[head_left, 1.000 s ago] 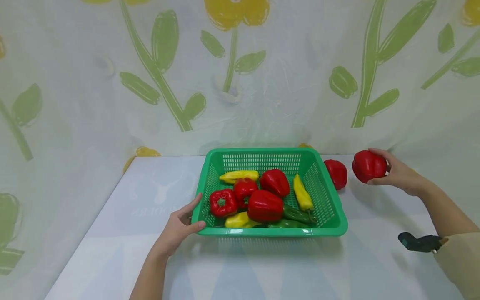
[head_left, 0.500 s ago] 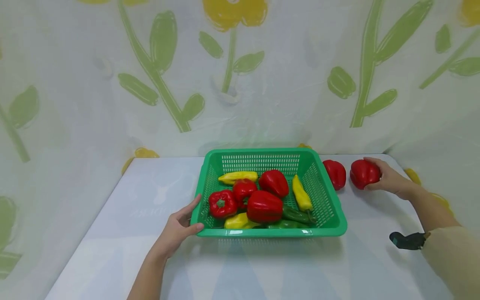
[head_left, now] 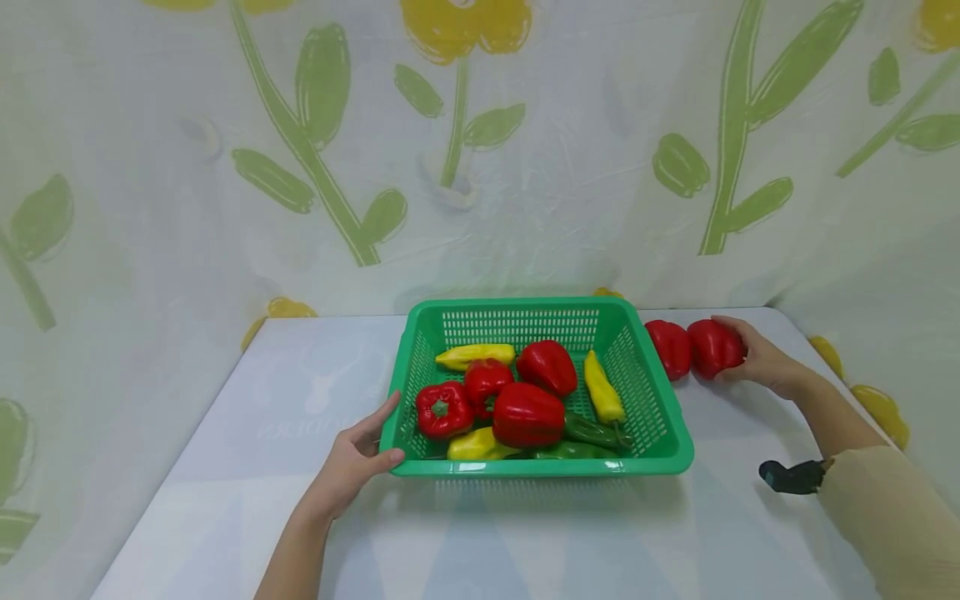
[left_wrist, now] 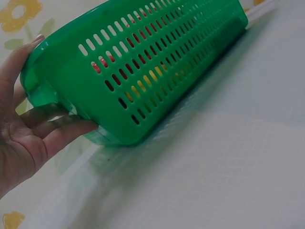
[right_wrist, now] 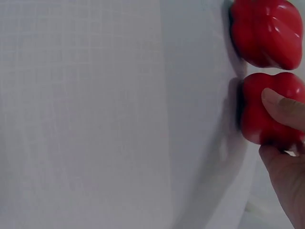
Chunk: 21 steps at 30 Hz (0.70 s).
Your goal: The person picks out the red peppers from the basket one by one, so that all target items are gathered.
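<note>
My right hand grips a red bell pepper at the back right of the table. In the right wrist view, the thumb presses on its top. A second red bell pepper sits just left of it, against the basket's right side, with a narrow gap between the two in the right wrist view. My left hand holds the left end of a green plastic basket, thumb on the rim and fingers at its side wall. Inside lie several red bell peppers, yellow peppers and green peppers.
The white table reaches back to a curtain printed with flowers. A black mount sticks out from my right sleeve, above the table. The basket stands mid-table, its slotted wall facing the left wrist camera.
My right hand has lowered the red bell pepper to the table and moved it left, beside the other pepper. The left hand and the basket have stayed in place.
</note>
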### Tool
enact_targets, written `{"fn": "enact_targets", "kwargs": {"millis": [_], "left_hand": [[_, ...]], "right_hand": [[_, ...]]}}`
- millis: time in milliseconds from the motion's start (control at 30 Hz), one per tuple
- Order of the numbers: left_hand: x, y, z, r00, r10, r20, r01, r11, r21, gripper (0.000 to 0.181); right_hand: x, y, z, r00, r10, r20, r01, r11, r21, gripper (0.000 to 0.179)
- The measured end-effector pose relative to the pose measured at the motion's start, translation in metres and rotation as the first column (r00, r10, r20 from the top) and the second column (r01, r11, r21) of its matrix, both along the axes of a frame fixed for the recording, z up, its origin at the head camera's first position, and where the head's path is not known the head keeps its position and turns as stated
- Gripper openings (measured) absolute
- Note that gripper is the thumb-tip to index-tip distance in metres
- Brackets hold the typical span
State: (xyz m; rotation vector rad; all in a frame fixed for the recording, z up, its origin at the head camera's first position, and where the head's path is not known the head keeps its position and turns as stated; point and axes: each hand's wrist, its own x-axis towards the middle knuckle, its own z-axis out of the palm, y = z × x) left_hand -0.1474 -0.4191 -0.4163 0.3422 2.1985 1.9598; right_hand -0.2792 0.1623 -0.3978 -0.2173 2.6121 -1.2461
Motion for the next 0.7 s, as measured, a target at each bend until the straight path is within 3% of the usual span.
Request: {"fn": "enact_targets", "kwargs": {"millis": [367,700], "left_hand": [[0.0009,-0.0006,-0.0010,1.000,-0.005,-0.007,0.005,1.000,0.017,0.073],[0.0005,-0.0002,-0.0013,1.000,-0.010,0.000,0.010,0.999,0.030,0.073]], "right_hand": [[-0.0022,0.0055,-0.0072,0.999,0.010,0.053,-0.003,0.991,-0.132,0.104],[0.0007,0.0051,-0.0077,0.998,-0.026,0.059,0.032,0.993,-0.113,0.111]]}}
